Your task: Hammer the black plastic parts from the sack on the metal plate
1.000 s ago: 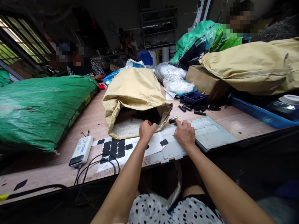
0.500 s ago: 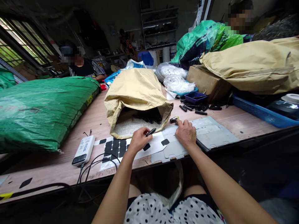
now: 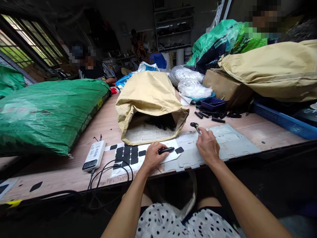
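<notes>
Between the thumb and fingers of my left hand (image 3: pixel 154 156) is a black pen-like piece (image 3: pixel 166 150), lying level over a white sheet (image 3: pixel 173 156) that bears black rounded squares (image 3: pixel 134 155). My right hand (image 3: pixel 207 144) grips a small metal tool with a round black head (image 3: pixel 194 125), above the grey board (image 3: pixel 229 140). Just behind my hands, a beige sack (image 3: pixel 151 96) lies with its mouth towards me and dark pieces (image 3: pixel 162 122) inside.
A white power bank (image 3: pixel 95 155) with black cables is at the left, before a big green sack (image 3: pixel 49 112). Loose black pieces (image 3: pixel 218 120) lie near a purple tray (image 3: pixel 213 103). A blue basket (image 3: pixel 284 122) and a box (image 3: pixel 223 86) stand right. Other people are behind.
The black piece in my left hand has gone from slanted to nearly level. My right hand has raised the metal tool, its head now pointing up and left. The view has shifted slightly left.
</notes>
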Action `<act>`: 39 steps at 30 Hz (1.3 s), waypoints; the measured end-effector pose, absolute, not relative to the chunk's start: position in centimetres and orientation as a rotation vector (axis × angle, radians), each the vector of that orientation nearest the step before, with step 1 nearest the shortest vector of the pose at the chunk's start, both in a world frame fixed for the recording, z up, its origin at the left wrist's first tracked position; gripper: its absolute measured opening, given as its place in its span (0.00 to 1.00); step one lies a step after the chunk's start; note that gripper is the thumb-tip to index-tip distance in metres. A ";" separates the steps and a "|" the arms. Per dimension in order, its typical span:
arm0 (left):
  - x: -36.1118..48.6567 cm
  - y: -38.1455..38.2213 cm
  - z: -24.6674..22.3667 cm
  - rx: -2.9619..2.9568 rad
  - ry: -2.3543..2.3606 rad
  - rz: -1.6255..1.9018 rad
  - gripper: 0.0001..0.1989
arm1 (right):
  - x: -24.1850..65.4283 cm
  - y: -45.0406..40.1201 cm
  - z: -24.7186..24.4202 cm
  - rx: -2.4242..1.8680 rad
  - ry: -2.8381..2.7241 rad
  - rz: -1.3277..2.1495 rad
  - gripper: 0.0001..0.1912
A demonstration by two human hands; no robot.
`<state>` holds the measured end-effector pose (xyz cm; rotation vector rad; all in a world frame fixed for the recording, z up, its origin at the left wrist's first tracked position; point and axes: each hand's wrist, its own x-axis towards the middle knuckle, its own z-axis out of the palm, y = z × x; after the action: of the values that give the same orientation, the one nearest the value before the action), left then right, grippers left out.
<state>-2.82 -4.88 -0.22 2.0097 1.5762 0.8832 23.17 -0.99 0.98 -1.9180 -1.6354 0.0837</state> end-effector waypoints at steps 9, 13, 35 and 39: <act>-2.9 -5.0 -0.6 1.955 1.507 0.982 0.09 | 18.8 -9.2 0.7 -1.333 -1.830 0.534 0.21; -2.8 -5.0 -0.8 1.956 1.494 1.016 0.09 | 17.3 -10.2 0.7 -1.356 -1.950 0.387 0.21; -2.6 -5.0 -0.6 1.960 1.542 0.984 0.11 | 19.0 -9.3 1.4 -1.561 -1.909 0.122 0.22; -2.6 -5.0 -0.4 1.930 1.578 0.981 0.11 | 21.1 -6.0 1.5 -1.744 -1.833 -0.033 0.23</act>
<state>-2.60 -5.04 -0.42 1.9296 1.5782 0.9806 21.08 -5.96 1.54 -1.7437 -1.8332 -0.0335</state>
